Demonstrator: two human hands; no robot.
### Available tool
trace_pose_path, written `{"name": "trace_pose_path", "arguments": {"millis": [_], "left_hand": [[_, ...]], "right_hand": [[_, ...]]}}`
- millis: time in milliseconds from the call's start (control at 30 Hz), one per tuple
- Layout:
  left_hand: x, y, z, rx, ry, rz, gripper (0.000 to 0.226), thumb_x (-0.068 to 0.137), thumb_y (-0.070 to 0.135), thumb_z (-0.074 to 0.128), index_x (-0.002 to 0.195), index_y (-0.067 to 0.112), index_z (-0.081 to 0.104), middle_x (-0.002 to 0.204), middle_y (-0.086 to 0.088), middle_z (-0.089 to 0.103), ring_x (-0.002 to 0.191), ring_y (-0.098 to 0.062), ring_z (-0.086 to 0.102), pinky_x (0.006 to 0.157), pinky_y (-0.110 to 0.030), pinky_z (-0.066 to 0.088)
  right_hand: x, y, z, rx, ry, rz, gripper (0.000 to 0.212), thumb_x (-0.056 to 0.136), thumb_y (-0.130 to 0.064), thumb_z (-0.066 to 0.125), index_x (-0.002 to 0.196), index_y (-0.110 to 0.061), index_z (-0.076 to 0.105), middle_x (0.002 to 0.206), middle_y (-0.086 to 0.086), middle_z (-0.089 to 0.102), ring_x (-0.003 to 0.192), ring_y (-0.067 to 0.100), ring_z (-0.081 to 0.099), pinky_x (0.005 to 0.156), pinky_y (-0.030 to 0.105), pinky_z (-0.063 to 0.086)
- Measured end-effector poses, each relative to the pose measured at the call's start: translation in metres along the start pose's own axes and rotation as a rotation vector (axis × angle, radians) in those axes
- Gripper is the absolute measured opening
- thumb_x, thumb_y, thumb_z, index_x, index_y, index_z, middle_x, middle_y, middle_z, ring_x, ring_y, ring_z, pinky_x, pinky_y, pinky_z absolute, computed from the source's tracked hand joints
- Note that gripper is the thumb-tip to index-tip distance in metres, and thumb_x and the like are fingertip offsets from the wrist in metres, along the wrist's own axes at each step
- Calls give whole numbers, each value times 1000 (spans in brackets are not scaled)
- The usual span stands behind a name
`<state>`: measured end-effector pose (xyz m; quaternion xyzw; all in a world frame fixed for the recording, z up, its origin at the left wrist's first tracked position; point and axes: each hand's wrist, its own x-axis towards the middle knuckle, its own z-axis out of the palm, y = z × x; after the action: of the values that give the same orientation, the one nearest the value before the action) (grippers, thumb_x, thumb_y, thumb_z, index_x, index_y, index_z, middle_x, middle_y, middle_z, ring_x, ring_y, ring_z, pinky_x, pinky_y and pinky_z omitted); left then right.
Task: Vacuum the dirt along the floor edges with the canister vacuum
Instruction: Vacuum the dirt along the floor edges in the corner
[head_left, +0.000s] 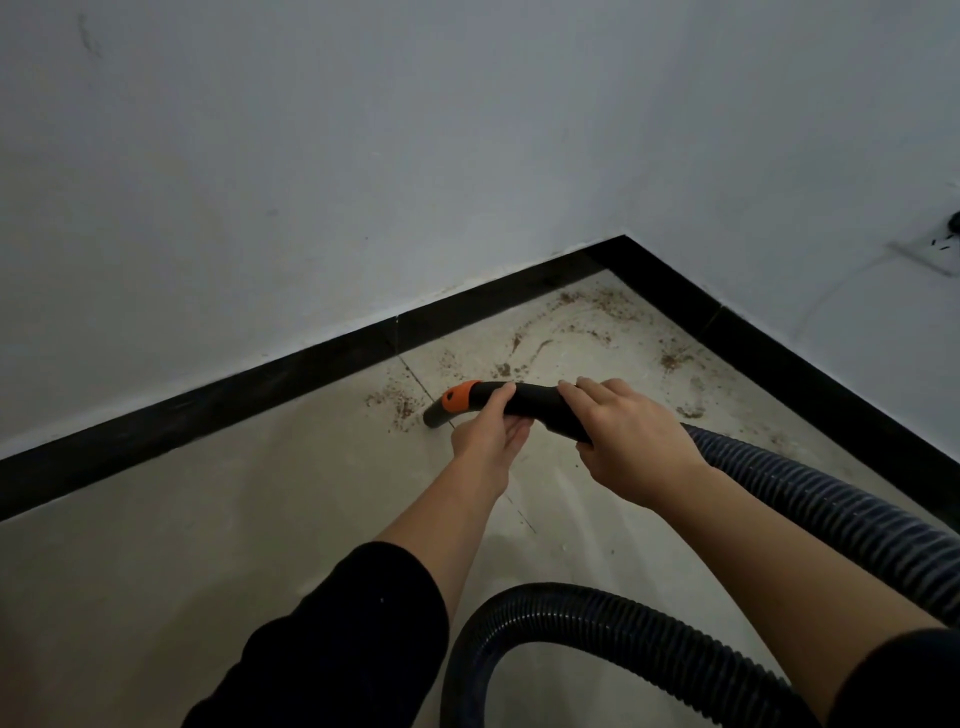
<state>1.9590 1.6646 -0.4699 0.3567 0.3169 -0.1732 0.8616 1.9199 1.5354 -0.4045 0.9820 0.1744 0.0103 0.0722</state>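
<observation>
A black vacuum handle (530, 400) with an orange collar bends down to a dark nozzle tip (435, 417) that touches the tiled floor. My left hand (488, 434) grips the handle from below, just behind the orange collar. My right hand (626, 436) grips its rear end from above, where the ribbed black hose (810, 499) joins. Brown dirt (397, 404) lies right beside the nozzle tip. More dirt (587, 306) is smeared toward the room corner.
A black skirting board (260, 387) runs along both white walls and meets at the corner (626, 244). The hose loops back across the floor near my arms (571, 613). A wall socket with a plug (935, 254) sits at the right edge.
</observation>
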Motion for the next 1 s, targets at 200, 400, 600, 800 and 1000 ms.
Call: {"name": "trace_pose_path", "arguments": {"millis": [200, 400, 600, 800, 1000], "left_hand": [[5, 2, 1, -10, 7, -5, 32, 88, 17, 72, 112, 0, 60, 97, -16, 70, 82, -17, 69, 63, -19, 54], [8, 5, 3, 4, -18, -11, 36, 89, 19, 71, 118, 0, 60, 97, -14, 70, 82, -15, 68, 62, -18, 54], [10, 6, 3, 22, -37, -16, 39, 90, 21, 69, 121, 0, 58, 100, -14, 69, 82, -14, 67, 63, -17, 54], [11, 6, 3, 29, -31, -23, 42, 91, 22, 69, 124, -1, 57, 110, -17, 69, 82, -14, 67, 63, -17, 54], [11, 6, -1, 24, -23, -27, 39, 90, 21, 69, 121, -1, 58, 112, -19, 68, 84, -16, 67, 72, -20, 54]], "right_hand": [[4, 0, 3, -18, 0, 3, 58, 93, -17, 50, 147, -15, 30, 130, 1, 51, 112, 21, 49, 91, 30, 45], [8, -1, 3, -29, 2, 13, 59, 93, -16, 51, 147, -13, 29, 131, 3, 51, 111, 22, 49, 90, 31, 46], [10, -2, 4, -50, 1, 15, 60, 93, -18, 51, 148, -13, 27, 132, 3, 50, 111, 21, 49, 91, 30, 45], [11, -4, 4, -59, -4, 16, 60, 93, -18, 52, 148, -12, 28, 133, 4, 50, 112, 22, 49, 91, 30, 45], [10, -7, 5, -52, -8, 20, 59, 93, -16, 51, 147, -13, 28, 132, 4, 50, 111, 21, 49, 90, 30, 44]]}}
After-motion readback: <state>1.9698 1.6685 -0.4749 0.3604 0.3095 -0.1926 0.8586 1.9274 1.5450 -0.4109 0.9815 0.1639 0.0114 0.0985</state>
